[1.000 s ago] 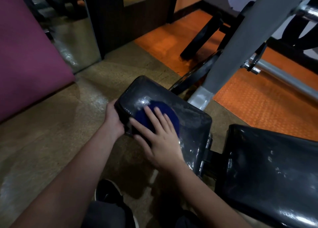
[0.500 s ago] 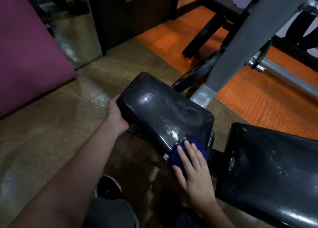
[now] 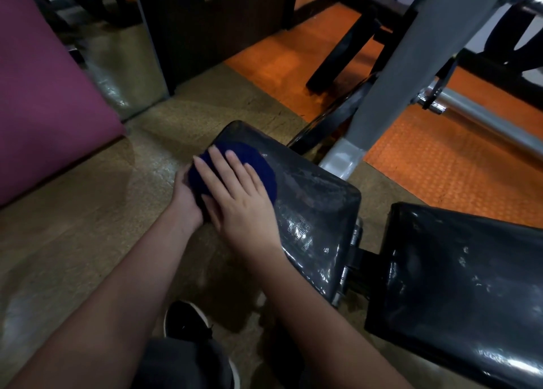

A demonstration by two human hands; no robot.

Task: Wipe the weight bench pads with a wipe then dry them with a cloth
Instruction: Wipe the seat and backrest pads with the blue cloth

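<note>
A small black bench pad lies in the middle of the view, glossy and streaked. My right hand lies flat with straight fingers on a dark blue cloth and presses it onto the pad's far left end. My left hand grips the pad's left edge, its fingers hidden under the pad and behind my right hand. A larger black bench pad sits to the right, past a metal joint.
A grey frame post rises behind the small pad, with a steel bar over the orange mat. A maroon pad leans at the left. My black shoe stands on the brown floor below the hands.
My right hand slid the blue cloth from the small pad's near right end back to its far left end. My left hand stayed on the pad's left edge.
</note>
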